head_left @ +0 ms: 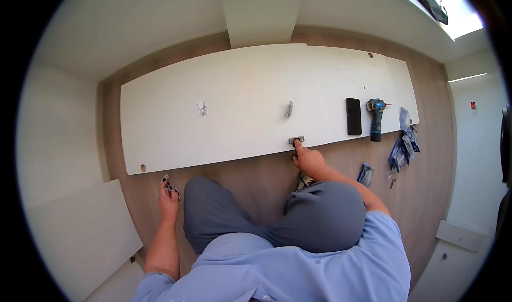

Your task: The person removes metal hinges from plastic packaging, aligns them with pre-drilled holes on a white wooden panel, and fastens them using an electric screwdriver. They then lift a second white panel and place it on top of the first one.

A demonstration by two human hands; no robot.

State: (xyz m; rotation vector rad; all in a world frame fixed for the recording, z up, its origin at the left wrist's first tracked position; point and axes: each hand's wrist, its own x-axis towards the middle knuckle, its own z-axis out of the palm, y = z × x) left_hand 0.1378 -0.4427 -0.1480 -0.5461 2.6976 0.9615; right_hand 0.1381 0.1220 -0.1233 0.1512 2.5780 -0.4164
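Note:
A white panel [240,99] lies across the floor in front of me, with round holes near two of its corners. Beside its near left corner, my left hand [169,199] pinches a metal cabinet hinge [167,181]. At the panel's near edge, right of the middle, my right hand [309,160] has its fingertip pressed on another cabinet hinge [292,140], whose flat metal plate rests on the panel. Its dark part shows below the edge, next to my fingers. Farther in on the panel lies a small clear packet [289,109], with another small packet [202,108] to the left.
A black phone [353,116] and a blue-black cordless drill [376,119] lie on the panel's right part. Several plastic packets [404,147] sit at its right end, and one packet [365,174] is on the wooden floor [341,160]. Another white board [85,232] stands at left.

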